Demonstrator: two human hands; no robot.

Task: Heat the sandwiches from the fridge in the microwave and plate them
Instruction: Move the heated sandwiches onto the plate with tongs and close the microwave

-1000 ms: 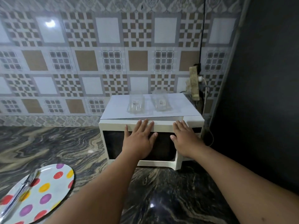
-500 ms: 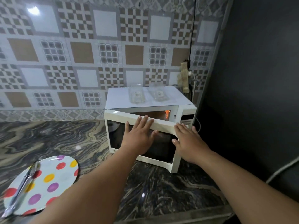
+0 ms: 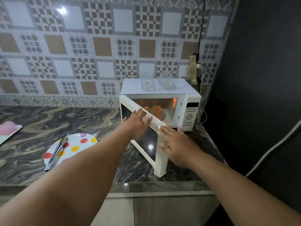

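We've got the microwave (image 3: 187,101) at the back right corner of the marbled surface (image 3: 65,121), its door (image 3: 143,141) swung well out on the left hinge. Our left hand (image 3: 136,123) lies on the door's outer face, fingers hooked over the top edge, gripping it. Our right hand (image 3: 176,145) sits flat and spread against the door's free end, palm pressing, nothing clenched in it. Inside, under the orange glow, we see the sandwiches (image 3: 154,110) on the turntable, partly hidden by the door. Two clear containers (image 3: 148,83) rest on the microwave's top. Toward the front left of the surface lies the polka-dot plate (image 3: 76,144) with metal tongs (image 3: 55,154) laid across it, well apart from the microwave. A pink thing (image 3: 8,128), blurred, sits at the left edge.
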